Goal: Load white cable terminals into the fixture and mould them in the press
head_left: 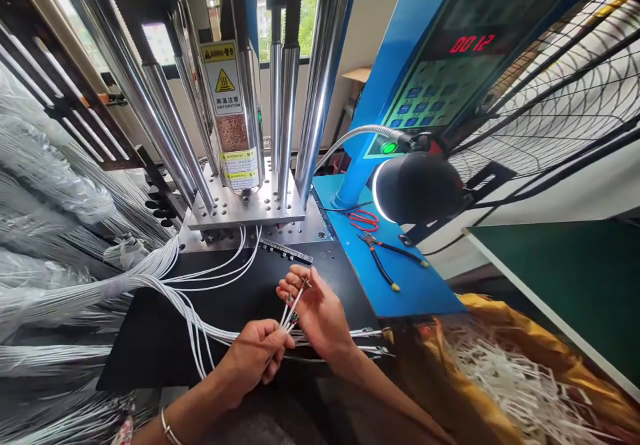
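Over a black work surface [160, 338] my left hand [255, 358] pinches a few thin white cables [293, 306] near their ends. My right hand [317, 312] holds the upper ends of the same cables between thumb and fingers, palm turned toward me. The cable tips carry small dark connectors. More white cables [200, 285] run from the left across the surface to the hands, and several lead into the metal mould block [245, 212] of the press behind. Finished cable ends [370, 348] lie to the right of my right wrist.
A vertical press with steel columns [285, 98] and a hot-caution label [225, 78] stands behind. Bundles of white cable [50, 285] pile at left. Pliers [385, 258] and red scissors [363, 218] lie on a blue shelf. A gooseneck lamp [415, 185] and control panel [450, 65] are at right.
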Action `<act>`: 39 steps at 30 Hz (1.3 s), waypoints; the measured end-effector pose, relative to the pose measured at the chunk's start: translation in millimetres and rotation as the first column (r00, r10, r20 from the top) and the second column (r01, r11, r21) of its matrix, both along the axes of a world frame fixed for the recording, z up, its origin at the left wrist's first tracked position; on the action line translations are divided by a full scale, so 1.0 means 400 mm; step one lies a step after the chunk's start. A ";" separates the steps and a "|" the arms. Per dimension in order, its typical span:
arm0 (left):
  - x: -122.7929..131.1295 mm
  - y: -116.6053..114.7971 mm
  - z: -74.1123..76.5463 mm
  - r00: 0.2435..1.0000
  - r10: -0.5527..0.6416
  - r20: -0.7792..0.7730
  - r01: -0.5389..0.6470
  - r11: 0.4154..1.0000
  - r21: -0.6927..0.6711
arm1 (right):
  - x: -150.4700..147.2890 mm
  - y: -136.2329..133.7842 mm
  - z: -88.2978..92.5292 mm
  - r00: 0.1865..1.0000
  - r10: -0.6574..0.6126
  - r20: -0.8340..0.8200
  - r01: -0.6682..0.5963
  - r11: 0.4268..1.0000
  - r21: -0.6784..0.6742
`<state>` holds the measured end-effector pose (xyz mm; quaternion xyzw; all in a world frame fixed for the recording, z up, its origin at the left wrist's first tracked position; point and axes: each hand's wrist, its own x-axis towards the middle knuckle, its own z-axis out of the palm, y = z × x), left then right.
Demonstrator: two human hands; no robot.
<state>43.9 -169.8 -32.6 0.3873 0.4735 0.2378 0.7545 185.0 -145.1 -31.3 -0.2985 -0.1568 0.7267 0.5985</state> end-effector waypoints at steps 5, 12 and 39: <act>0.000 0.011 0.002 0.998 0.031 -0.053 -0.030 0.999 0.020 | 0.020 -0.014 -0.021 0.785 0.186 0.591 -0.305 0.946 0.108; 0.003 0.017 -0.019 0.987 0.090 -0.132 -0.068 0.985 0.160 | 0.002 -0.053 -0.029 0.420 -0.111 0.901 -0.492 0.806 0.329; -0.003 0.060 -0.008 0.938 0.329 -0.110 -0.299 0.928 0.224 | 0.073 0.062 0.003 0.559 0.441 0.702 -0.540 0.836 -0.095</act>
